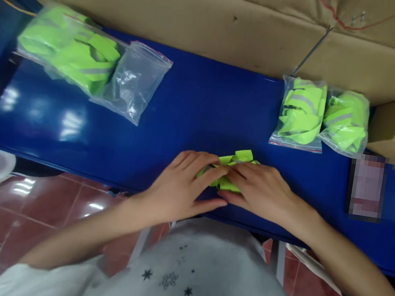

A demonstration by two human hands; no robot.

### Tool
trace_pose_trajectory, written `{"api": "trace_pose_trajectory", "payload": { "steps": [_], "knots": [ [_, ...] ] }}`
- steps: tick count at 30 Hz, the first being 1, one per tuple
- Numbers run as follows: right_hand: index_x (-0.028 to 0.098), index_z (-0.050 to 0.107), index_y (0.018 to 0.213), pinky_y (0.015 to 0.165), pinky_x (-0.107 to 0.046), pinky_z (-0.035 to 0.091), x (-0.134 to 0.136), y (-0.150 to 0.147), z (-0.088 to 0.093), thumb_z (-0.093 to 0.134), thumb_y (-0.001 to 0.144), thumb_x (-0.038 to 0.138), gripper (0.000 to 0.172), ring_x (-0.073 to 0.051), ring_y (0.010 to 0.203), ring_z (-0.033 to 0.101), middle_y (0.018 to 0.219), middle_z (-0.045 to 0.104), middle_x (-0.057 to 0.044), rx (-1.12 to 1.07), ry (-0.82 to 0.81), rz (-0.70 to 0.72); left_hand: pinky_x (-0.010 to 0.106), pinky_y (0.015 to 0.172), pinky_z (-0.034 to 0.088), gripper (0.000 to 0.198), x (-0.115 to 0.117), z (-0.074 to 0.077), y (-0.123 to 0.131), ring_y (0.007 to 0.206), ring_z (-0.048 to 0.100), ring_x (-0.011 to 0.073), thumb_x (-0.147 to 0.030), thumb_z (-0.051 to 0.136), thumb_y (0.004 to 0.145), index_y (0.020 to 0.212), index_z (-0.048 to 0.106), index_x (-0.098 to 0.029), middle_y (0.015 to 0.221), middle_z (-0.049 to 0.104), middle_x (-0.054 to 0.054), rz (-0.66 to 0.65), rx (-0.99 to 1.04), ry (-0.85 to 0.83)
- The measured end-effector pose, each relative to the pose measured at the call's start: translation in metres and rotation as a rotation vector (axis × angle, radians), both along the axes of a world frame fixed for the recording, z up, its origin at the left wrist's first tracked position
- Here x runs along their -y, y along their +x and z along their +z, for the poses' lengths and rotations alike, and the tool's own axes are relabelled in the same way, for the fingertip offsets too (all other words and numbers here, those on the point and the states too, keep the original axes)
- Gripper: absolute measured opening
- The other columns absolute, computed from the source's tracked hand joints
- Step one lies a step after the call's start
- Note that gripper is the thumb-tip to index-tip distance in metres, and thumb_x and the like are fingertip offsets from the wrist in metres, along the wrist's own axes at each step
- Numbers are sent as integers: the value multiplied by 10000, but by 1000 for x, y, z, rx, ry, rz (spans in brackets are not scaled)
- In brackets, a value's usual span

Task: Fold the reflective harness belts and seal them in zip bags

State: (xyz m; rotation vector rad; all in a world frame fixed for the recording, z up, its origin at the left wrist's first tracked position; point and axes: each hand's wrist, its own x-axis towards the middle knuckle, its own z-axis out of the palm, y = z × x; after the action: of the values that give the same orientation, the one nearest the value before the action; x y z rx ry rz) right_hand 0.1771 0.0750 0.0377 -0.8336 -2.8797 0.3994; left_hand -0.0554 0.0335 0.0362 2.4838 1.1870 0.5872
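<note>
Near the front edge of the blue table, a bundle of neon yellow-green fabric strap [242, 157] lies under both my hands. My left hand [193, 179] curls over its left side, thumb stretched toward the right. From the other side my right hand [261, 184] grips the bundle, its fingers meeting those of the left. Much of the strap is hidden beneath the fingers. Farther back on the right are two clear zip bags [302, 112] of similar straps with grey reflective stripes.
At the back left, more bagged neon straps [84, 59] lie beside an empty clear zip bag [135, 82]. A cardboard box [393, 130] with a yellow label sits at the right, behind a phone-like object [367, 187], blurred out. Brown cardboard [202, 17] walls the table's back.
</note>
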Motion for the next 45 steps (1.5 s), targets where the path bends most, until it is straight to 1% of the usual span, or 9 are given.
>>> {"api": "trace_pose_trajectory", "payload": {
  "steps": [5,8,14,17,22,26,30,38,45],
  "knots": [
    [171,734,1028,612,-277,394,-33,-3,3,550,1053,451,335,-190,824,709,940,766,-41,17,-180,32,485,977,533,591,-2,-49,11,1221,616,334,-527,689,926,1341,508,-148,1275,639,184,65,8,109],
    [175,735,887,589,-287,304,-50,-4,1,480,1073,503,455,-160,656,643,760,722,-21,42,-253,26,475,928,505,505,-20,-60,15,1127,645,312,-565,640,948,1231,517,-165,1192,661,150,93,49,105],
    [151,753,862,800,-341,342,-73,-8,-11,360,1113,477,568,-221,858,649,786,725,-70,-32,-133,72,526,1020,416,458,-36,-60,16,1055,634,292,-614,545,982,1132,484,-186,1085,650,99,101,32,-18],
    [124,752,924,811,-354,365,-83,-12,-20,338,1119,431,551,-235,879,640,874,726,-101,-48,-93,62,545,1070,409,561,-39,-61,16,1242,577,328,-568,571,987,1346,408,-170,1301,597,171,96,89,-61],
    [106,728,1095,829,-354,422,-89,-15,-37,362,1106,378,455,-251,947,655,1038,715,-140,-114,-117,20,549,1177,385,895,-49,-67,15,1541,288,361,-532,653,947,1602,126,-226,1616,278,247,27,193,99],
    [124,646,1182,791,-308,437,-90,-12,-46,467,1041,309,294,-213,943,650,1074,714,-112,-362,-206,-55,587,1201,340,846,-58,-67,15,1549,288,388,-546,673,926,1593,236,-262,1644,284,233,-74,40,291],
    [185,586,888,617,-254,348,-94,-12,-49,580,860,189,29,-120,618,513,724,623,34,-478,-348,-248,562,1189,362,663,-63,-60,16,1478,423,370,-546,656,941,1485,443,-232,1569,449,203,-175,-101,337],
    [201,579,821,747,-285,375,-86,-16,-52,562,936,250,126,-129,697,543,759,643,22,-535,-138,-309,463,1078,456,454,-60,-62,16,1318,567,315,-465,630,984,1354,580,-206,1376,630,156,-151,-177,457],
    [200,656,1064,727,-263,501,-76,10,-36,497,1055,413,266,-155,777,710,868,744,-9,-597,-240,-322,492,1099,452,432,-64,-62,16,1308,561,320,-450,615,993,1340,577,-197,1331,643,148,-185,-95,346]
  ]
}}
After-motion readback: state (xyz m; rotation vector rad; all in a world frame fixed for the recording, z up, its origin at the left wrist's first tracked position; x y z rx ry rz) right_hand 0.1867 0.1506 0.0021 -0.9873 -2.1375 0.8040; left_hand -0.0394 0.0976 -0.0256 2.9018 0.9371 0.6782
